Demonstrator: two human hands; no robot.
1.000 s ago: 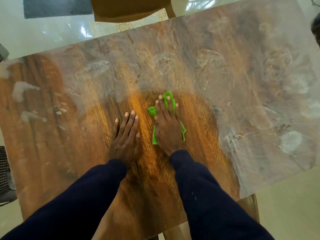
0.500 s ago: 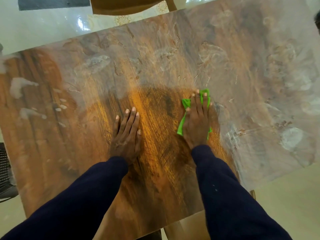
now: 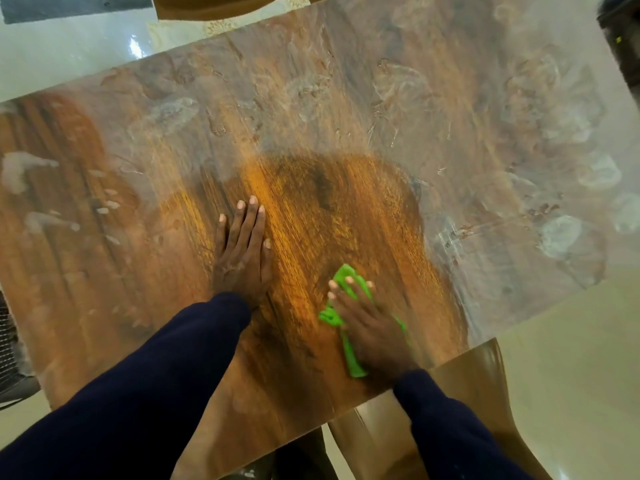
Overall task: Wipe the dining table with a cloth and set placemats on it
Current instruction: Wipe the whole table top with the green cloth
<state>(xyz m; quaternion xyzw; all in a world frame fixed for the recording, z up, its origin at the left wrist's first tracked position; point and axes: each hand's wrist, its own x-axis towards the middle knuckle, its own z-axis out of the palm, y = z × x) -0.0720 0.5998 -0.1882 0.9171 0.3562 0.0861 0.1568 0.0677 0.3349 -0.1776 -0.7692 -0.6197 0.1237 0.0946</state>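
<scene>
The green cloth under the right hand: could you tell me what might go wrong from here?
The green cloth is bunched under the right hand, so strokes may miss patches of the cloudy film across the far table. It lies close to the near edge and might slip off. The left hand, flat on wiped wood, may leave prints.

Dining table: wood-grain pattern, streaks running near to far. Deep orange-brown in the near centre patch, dulled by whitish-grey smears and ring marks far and right. Cloth: bright green, plain. Sleeves: dark navy. Floor: pale cream, glossy. Chair, near right: tan-brown. Mat, far left: slate grey.
</scene>
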